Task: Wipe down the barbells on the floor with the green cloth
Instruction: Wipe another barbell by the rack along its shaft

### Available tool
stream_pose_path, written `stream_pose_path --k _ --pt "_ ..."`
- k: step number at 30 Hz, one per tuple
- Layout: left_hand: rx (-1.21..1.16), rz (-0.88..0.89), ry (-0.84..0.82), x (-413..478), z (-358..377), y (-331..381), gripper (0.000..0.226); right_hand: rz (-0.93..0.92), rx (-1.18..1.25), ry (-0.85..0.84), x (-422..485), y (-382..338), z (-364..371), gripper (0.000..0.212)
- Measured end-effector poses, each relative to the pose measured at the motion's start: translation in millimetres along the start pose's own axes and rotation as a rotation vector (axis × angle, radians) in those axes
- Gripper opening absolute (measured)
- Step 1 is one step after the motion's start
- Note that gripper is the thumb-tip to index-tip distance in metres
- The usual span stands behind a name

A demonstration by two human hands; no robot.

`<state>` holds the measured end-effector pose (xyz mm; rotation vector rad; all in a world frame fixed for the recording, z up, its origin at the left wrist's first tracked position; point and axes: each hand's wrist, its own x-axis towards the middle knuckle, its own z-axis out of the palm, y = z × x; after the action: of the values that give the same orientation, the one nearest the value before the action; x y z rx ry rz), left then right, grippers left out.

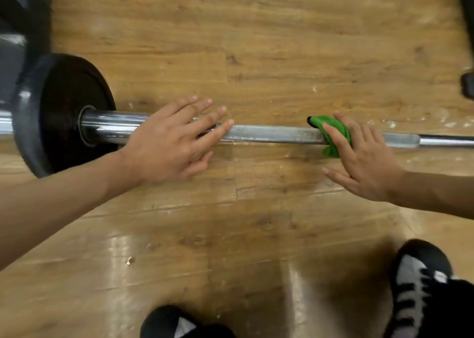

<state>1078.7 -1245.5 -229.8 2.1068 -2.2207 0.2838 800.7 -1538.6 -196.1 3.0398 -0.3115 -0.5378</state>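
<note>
At 3 o'clock on the barbell, right hand pressed green cloth with straight fingers — left hand flat, bracing at 9 — wiping looked partway done.

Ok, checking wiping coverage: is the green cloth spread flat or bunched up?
Bunched: the green cloth sits crumpled over the steel barbell shaft under the right hand.

— What's underfoot?
— A glossy wooden plank floor, pale scuffs to the right.
— Anything near?
— Two black shoes with white marks: one shoe at the near edge, the other shoe near right.
— Farther off?
— A dark frame far left and a blurred dark object at the right edge.
</note>
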Motion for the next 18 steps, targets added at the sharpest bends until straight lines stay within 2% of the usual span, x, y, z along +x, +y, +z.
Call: stream_pose_path --k 2,4,6,11,13,15,18 --pt "-0.010 0.003 -0.023 -1 0 -2 0.060 0.023 0.094 0.007 3 -6 -7 0.081" --pt "0.018 0.021 -0.029 -1 3 -3 0.063 -0.048 0.169 0.055 12 -13 -10 0.073" --pt "0.050 0.030 0.004 1 9 -1 0.067 -0.139 0.171 0.115 21 -23 -1 0.070" --pt "0.068 0.003 0.034 3 7 -1 0.070 -0.192 0.177 0.213 31 -28 7 0.068" --pt "0.037 -0.036 -0.011 3 3 4 0.074 -0.220 0.338 0.202 29 -17 -3 0.059" --pt "0.083 -0.058 -0.100 0 2 1 0.079 -0.145 0.437 0.258 45 -20 -16 0.047" --pt "0.111 0.058 -0.135 7 -6 -8 0.083 -0.001 0.222 0.295 60 -45 -5 0.049"
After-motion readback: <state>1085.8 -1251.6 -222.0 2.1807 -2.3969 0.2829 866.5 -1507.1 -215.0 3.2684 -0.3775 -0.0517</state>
